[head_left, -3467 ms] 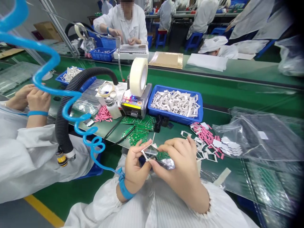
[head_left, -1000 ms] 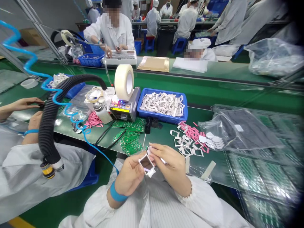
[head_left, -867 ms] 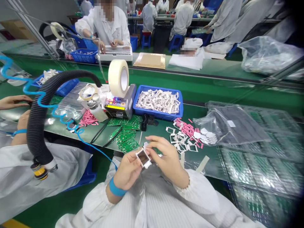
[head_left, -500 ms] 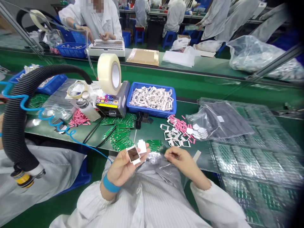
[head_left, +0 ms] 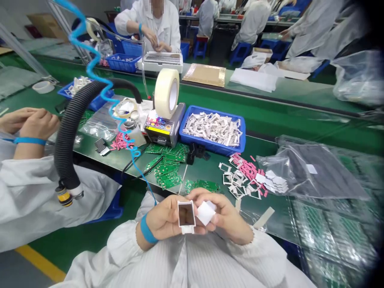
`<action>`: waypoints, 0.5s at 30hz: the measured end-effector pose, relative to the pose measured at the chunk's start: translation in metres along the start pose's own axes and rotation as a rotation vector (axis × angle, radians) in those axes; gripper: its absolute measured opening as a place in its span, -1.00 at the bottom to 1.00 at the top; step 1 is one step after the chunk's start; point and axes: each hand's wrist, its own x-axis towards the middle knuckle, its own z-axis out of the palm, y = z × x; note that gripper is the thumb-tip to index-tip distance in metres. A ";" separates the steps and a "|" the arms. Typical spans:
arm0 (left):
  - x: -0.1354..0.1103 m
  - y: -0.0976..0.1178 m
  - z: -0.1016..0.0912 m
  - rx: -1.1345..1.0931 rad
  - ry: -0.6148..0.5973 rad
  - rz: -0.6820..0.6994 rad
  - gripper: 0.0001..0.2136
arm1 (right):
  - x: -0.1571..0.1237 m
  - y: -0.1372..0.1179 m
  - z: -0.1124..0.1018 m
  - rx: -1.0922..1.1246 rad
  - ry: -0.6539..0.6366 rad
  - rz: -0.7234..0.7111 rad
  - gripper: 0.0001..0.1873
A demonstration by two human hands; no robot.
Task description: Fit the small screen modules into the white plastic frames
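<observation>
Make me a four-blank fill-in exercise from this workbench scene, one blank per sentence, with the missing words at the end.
1. A blue strap circles the person's ____ wrist, on the hand holding a white rectangular frame.
2. The blue plastic tray is heaped with white ____.
3. The wide roll of tape sits on top of an electronic tape ____.
4. The printed circuit boards on the bench are colored ____.

Missing words: left, frames, dispenser, green.

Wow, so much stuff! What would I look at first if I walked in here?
Closest to you, the person's left hand holds up a white rectangular frame, and the right hand holds a white square piece. Ahead on the green bench, a big cream roll of tape stands beside a blue plastic tray heaped with little white frames.
</observation>
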 end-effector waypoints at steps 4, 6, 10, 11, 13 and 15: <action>-0.006 0.004 0.000 -0.003 -0.001 -0.027 -0.62 | 0.000 -0.013 0.000 -0.213 0.077 -0.126 -0.63; -0.007 0.003 0.000 0.016 0.027 -0.022 -0.60 | 0.002 -0.030 -0.003 -0.557 0.021 -0.252 -0.60; -0.002 -0.001 -0.001 0.084 0.103 0.022 -0.62 | 0.012 -0.054 -0.005 -0.991 -0.140 -0.506 -0.55; 0.000 -0.002 -0.001 0.089 0.109 0.021 -0.64 | 0.014 -0.056 -0.004 -1.023 -0.178 -0.556 -0.59; 0.002 -0.003 0.001 0.086 0.111 0.011 -0.65 | 0.019 -0.056 -0.003 -1.052 -0.242 -0.628 -0.73; 0.004 -0.003 0.003 0.083 0.106 0.003 -0.66 | 0.023 -0.055 -0.002 -1.073 -0.270 -0.656 -0.84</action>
